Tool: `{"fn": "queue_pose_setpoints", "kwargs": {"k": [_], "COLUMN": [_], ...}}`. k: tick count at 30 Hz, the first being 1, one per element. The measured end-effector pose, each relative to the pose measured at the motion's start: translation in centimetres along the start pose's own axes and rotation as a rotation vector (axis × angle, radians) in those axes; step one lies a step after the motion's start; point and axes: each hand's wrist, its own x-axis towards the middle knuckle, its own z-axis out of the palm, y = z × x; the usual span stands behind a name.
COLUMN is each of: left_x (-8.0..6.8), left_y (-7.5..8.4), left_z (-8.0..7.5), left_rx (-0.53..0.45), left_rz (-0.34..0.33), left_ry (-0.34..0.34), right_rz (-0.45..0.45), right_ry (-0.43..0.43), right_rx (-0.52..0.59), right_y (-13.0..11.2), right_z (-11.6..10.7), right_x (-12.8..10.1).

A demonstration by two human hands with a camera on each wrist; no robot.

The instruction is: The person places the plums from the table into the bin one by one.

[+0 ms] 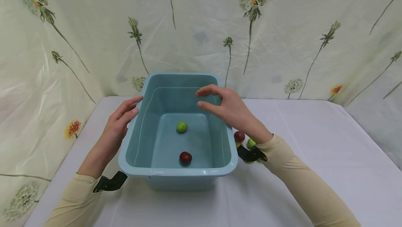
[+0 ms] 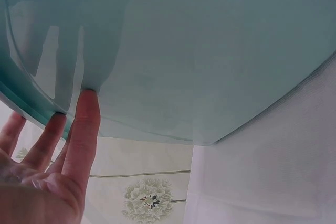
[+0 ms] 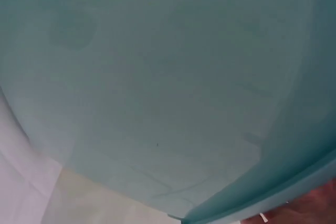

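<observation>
A light blue plastic basin [image 1: 179,172] stands on the table. Inside it lie a small green fruit [image 1: 181,127] and, nearer the front, a dark red fruit [image 1: 185,158]. My left hand [image 1: 114,127] is at the basin's left side; in the left wrist view its nearly straight fingers [image 2: 83,135] touch the outer wall and the underside of the rim. Over the right rim reaches my right hand [image 1: 230,106], thumb and fingers apart, holding nothing. The right wrist view is mostly the basin's outer wall [image 3: 157,87], with part of the hand [image 3: 310,205] at the lower corner.
Right of the basin, partly hidden by my right wrist, sit a red fruit [image 1: 239,136], a green fruit [image 1: 251,143] and some others. A white cloth covers the table [image 1: 314,133]. Behind hangs a dandelion-patterned sheet [image 1: 194,38].
</observation>
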Motion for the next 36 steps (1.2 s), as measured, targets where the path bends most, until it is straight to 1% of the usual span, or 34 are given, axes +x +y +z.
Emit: {"fn": "queue_pose_setpoints", "kwargs": {"k": [6,13,19,24,31,36], "left_x": [0.0,-0.1,-0.1,-0.2,-0.1,-0.1], "left_y": [0.0,0.1,0.1,0.1,0.0,-0.1], "left_z": [0.0,0.1,0.1,0.1,0.0,-0.1], "left_rx": [-0.003,0.008,0.025,0.028,0.031,0.025], "left_rz": [-0.004,-0.007,0.0,0.003,0.004,0.007], "left_ry": [0.0,0.002,0.002,-0.003,-0.006,-0.004], "right_rz": [0.011,0.066,0.052,0.06,0.077,0.077], "right_ry": [0.068,0.123,0.169,0.205,0.228,0.245], "right_rx": [0.005,0.018,0.015,0.005,0.004,-0.02], "right_y": [-0.1,-0.2,0.1,0.8,1.5,2.0], "right_z": [-0.5,-1.3,-1.9,-2.3,-3.0,-3.6], "right_x": [-0.8,-2.0,-3.0,-3.8,-4.9,-5.8]}}
